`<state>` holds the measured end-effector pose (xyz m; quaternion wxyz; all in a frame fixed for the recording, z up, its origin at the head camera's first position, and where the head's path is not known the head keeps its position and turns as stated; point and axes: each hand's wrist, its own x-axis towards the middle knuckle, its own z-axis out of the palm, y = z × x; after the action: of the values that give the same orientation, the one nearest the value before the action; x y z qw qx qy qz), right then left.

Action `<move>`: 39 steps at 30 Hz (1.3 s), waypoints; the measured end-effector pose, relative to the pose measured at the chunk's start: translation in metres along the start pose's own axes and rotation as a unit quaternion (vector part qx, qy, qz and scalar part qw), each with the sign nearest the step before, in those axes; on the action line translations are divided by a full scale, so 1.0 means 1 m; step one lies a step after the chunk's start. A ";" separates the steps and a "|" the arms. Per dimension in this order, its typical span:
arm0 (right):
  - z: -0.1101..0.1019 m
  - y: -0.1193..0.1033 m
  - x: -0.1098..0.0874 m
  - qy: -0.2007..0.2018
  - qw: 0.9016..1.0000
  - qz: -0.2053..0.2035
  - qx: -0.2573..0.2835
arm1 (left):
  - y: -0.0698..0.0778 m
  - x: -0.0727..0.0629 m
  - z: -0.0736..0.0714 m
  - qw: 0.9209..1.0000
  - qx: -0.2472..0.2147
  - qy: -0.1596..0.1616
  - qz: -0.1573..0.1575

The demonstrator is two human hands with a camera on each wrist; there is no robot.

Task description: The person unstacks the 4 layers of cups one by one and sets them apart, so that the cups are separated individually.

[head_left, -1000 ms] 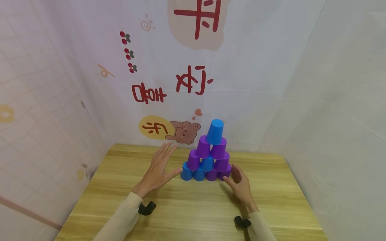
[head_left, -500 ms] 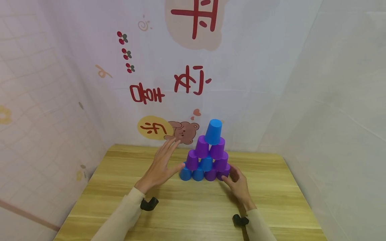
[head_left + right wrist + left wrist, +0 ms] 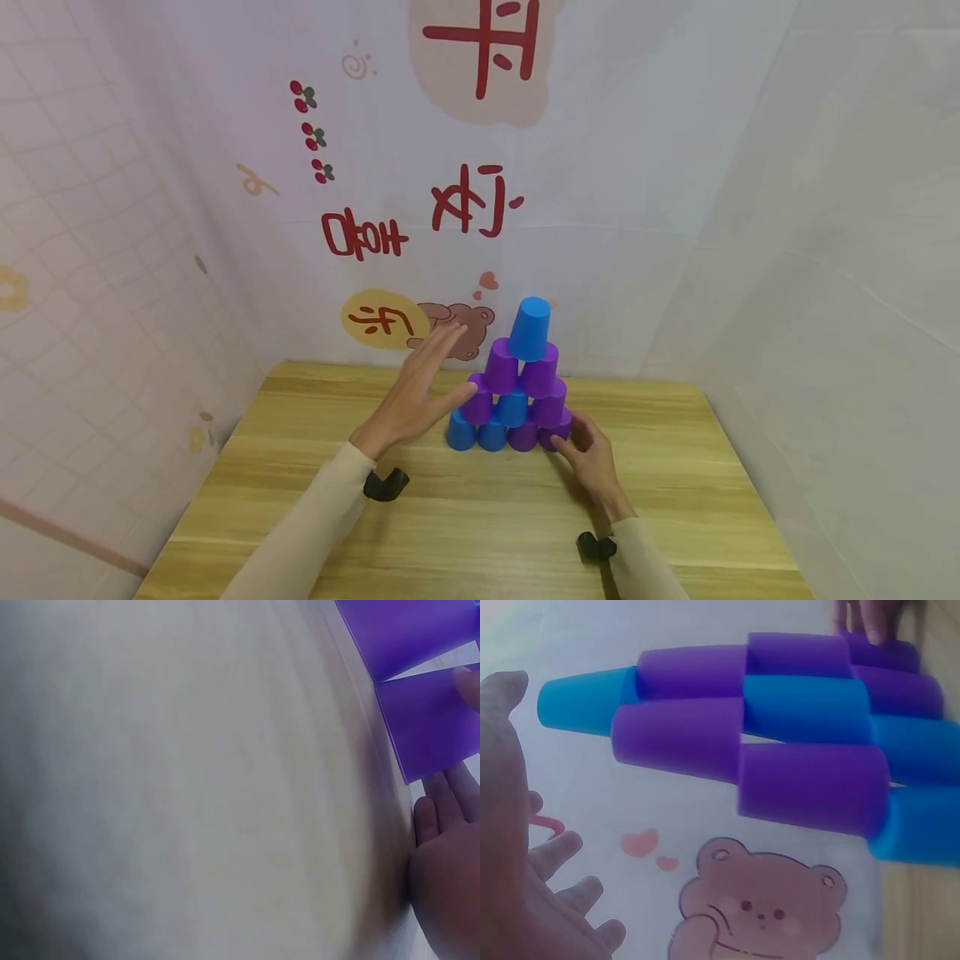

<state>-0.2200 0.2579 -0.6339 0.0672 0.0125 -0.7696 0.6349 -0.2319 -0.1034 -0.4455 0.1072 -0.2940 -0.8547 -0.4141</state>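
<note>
Upside-down blue and purple cups stand stacked in a pyramid, with a single blue cup (image 3: 530,329) at its peak. My left hand (image 3: 416,398) is held up at the pyramid's left side, fingers straight and thumb apart. In the head view its thumb overlaps a purple cup (image 3: 477,404) in the second row from the bottom. The left wrist view shows the palm away from the cups. At the lower right, my right hand (image 3: 595,468) holds the bottom-corner purple cup (image 3: 427,724), thumb in front and fingers around the far side.
The pyramid stands toward the back of a wood-grain table (image 3: 480,525). Close behind rises a white wall sheet (image 3: 615,208) printed with red characters and a bear (image 3: 772,900). Pale sheets also flank both sides. A black strap piece (image 3: 386,485) sits at the left wrist.
My left hand has risen and moved right, its thumb going from the bottom-left blue cup up to the purple cup above. The right hand stays at the corner cup, and the pyramid keeps its shape.
</note>
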 end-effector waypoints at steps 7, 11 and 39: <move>0.001 -0.002 0.000 -0.001 1.000 0.006 0.002 | 0.013 0.018 0.000 1.000 -0.028 -0.006 0.006; 0.001 -0.002 0.000 -0.003 1.000 0.010 0.008 | 0.021 0.029 0.000 0.999 -0.039 -0.007 -0.001; 0.000 -0.003 -0.002 -0.004 1.000 0.014 -0.024 | 0.045 0.089 0.024 0.992 -0.126 -0.007 -0.005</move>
<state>-0.2173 0.2570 -0.6317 0.0559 0.0029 -0.7847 0.6173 -0.2752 -0.0266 -0.3935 0.0613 -0.3038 -0.7978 -0.5172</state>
